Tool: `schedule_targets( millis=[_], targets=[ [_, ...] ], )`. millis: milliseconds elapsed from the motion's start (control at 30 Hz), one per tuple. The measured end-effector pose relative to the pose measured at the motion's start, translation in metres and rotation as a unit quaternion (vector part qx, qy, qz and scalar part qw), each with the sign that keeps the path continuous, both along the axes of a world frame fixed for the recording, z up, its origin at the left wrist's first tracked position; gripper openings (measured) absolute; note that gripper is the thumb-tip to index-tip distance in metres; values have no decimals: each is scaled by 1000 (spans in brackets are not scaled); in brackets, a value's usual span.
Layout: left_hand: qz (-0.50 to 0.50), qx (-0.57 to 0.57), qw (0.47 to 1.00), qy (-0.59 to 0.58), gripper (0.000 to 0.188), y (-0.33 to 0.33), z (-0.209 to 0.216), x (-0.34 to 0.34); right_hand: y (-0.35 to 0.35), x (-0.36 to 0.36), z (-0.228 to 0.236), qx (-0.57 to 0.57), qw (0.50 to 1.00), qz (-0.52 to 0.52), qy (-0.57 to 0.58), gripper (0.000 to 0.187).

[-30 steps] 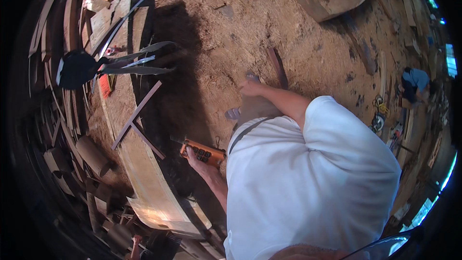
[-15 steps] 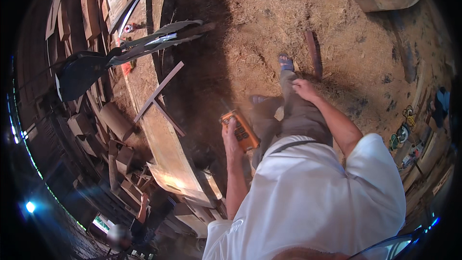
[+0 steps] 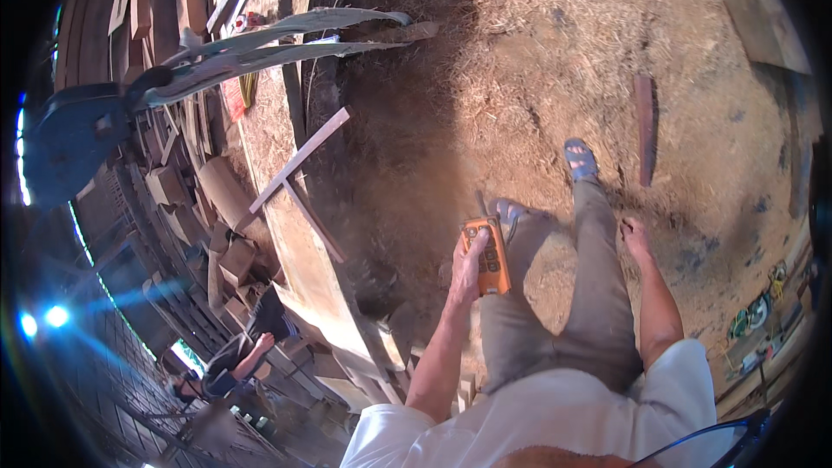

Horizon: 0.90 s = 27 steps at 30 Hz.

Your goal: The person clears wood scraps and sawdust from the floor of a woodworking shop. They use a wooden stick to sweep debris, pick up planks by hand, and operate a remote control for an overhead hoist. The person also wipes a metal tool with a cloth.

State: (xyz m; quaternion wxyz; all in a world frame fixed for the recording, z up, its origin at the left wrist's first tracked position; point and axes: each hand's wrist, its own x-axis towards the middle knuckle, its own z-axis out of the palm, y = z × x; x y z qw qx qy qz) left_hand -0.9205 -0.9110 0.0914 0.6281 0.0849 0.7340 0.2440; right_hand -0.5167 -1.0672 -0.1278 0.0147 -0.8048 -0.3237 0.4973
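Note:
My left hand (image 3: 468, 267) is closed around an orange handheld remote control (image 3: 492, 253) with dark buttons and a short black antenna. Its thumb lies on the upper face, near the buttons. Beside my right thigh hangs my right hand (image 3: 635, 236), its fingers curled; a small dark spot shows at the fingertips, too small to make out. At the upper left, a dark hook block (image 3: 74, 143) carries a pale webbing sling (image 3: 269, 39), whose loop reaches out over the boards. Below the sling, two narrow wooden strips (image 3: 299, 160) meet across a long wide plank (image 3: 303, 273).
Stacked timber and offcuts (image 3: 234, 260) fill the left side. Another person (image 3: 230, 373) is there at lower left. A reddish wood piece (image 3: 645, 130) lies on the sawdust-covered ground ahead of my feet. Power tools and cords (image 3: 758, 316) lie at the right edge.
The remote is more upright and farther right in view. My right hand has come away from my trouser leg. The hook block and sling have shifted left in view, and my legs have changed stance.

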Motion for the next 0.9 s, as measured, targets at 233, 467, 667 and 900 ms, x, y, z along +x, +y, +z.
schedule_targets(
  millis=[233, 467, 667, 900],
  targets=[
    [-34, -3, 999, -18, 35, 19, -177, -8, 40, 67, -166, 112, 992, 59, -22, 18],
    [-103, 72, 991, -43, 42, 75, -304, -10, 22, 168, -325, 84, 959, 44, -266, 56],
    [-179, 166, 969, -45, 50, 97, -363, -42, 36, 191, -366, 54, 969, 14, -239, 75],
    [-237, 181, 952, 69, 52, 88, -375, -92, 57, 138, -360, 174, 958, -35, -224, 64]
  ],
)
